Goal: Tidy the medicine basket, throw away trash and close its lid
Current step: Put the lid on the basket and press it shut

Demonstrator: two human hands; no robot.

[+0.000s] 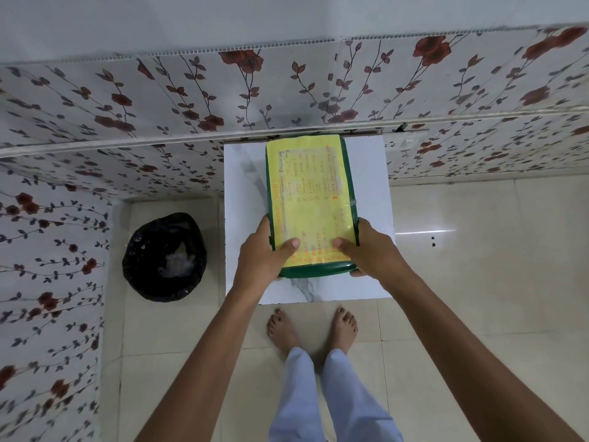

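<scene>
- The medicine basket [310, 205] sits on a small white marble-patterned table [242, 193] that stands against the flowered wall at 12 o'clock from the person.
- The basket is green, and its lid [318, 272] is on; nothing of the inside shows.
- A yellow sheet of paper [306, 173] covers nearly the whole top of the lid, with orange handwriting on it that is too small to read.
- The left hand [261, 253] grips the basket's near left corner, at 7 o'clock on the basket: the thumb lies on top of the yellow paper and the fingers wrap the side and go out of sight beneath.
- The right hand [371, 250] grips the near right corner, at 5 o'clock on the basket, in the same way, thumb on top and fingers down the side.
- Whether the basket rests fully on the table or is slightly raised at its near end cannot be told.
- A trash bin lined with a black bag [164, 256] stands on the tiled floor at 9 o'clock from the table, just beside it, with pale crumpled material [178, 261] lying inside.
- The person's bare feet [283, 327] stand on the floor at 6 o'clock from the table, close to its near edge, with light blue trouser legs [318, 397] above them.
</scene>
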